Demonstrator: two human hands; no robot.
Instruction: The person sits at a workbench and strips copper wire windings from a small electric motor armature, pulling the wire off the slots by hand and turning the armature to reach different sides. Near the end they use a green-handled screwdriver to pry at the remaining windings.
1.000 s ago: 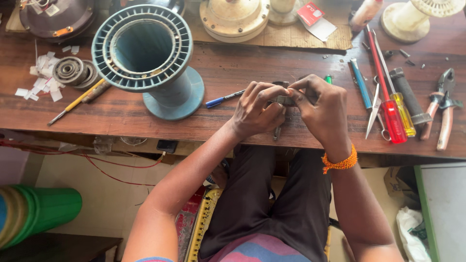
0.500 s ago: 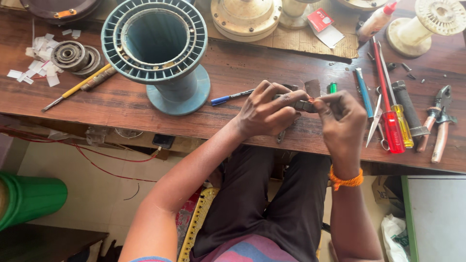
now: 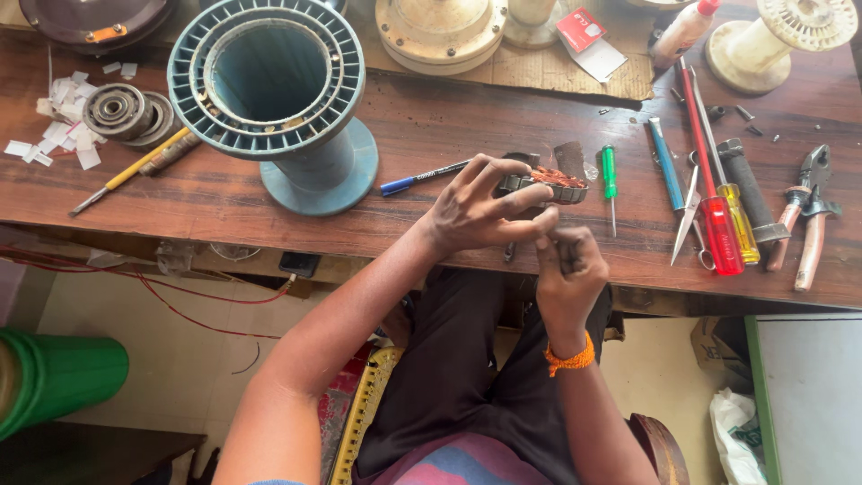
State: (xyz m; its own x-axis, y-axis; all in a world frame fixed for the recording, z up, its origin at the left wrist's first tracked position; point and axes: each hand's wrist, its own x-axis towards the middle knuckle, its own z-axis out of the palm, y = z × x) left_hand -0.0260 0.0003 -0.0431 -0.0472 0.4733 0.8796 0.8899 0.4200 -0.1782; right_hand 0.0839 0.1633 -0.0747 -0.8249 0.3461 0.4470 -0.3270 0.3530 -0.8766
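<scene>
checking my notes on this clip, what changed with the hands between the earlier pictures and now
The right hand let go of the small copper-wound part and dropped back toward the bench edge, fingers curled. The left hand kept its grip and now holds the part alone, over the wooden bench. The blue finned housing, blue pen, screwdrivers and pliers stayed put.

Two pens [image 3: 422, 176], three screwdrivers [image 3: 610, 175], one pliers [image 3: 808, 220]

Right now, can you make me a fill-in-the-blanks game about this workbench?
1. The left hand holds a small part wound with ____ wire.
2. The right hand wears an ____ wristband.
3. The big ribbed spool is ____ in colour.
4. The pliers lie at the bench's ____ end.

Missing words: copper; orange; blue; right
</scene>
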